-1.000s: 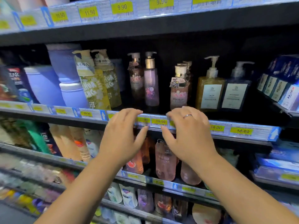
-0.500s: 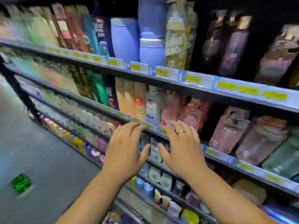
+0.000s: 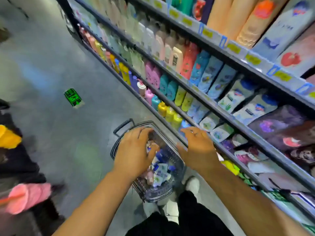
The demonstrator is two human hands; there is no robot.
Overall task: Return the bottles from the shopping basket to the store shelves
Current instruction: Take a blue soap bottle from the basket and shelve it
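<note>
A dark wire shopping basket (image 3: 158, 193) stands on the floor at the foot of the shelves, with several blue, white and pink bottles (image 3: 161, 169) inside. My left hand (image 3: 134, 150) hangs over the basket's left half, fingers spread and empty. My right hand (image 3: 197, 147) hovers over the basket's right rim, fingers straight, a ring on one finger, holding nothing. The store shelves (image 3: 221, 114) run diagonally along the right, packed with coloured bottles and refill pouches.
The grey aisle floor (image 3: 56, 65) opens to the left, with a green floor sticker (image 3: 73, 97). Yellow, pink and black items (image 3: 18, 193) sit at the left edge. My legs and a white shoe (image 3: 192, 185) stand just behind the basket.
My view swung from the upper shelves down to the floor. Both hands dropped from the shelf edge to above the basket, still empty.
</note>
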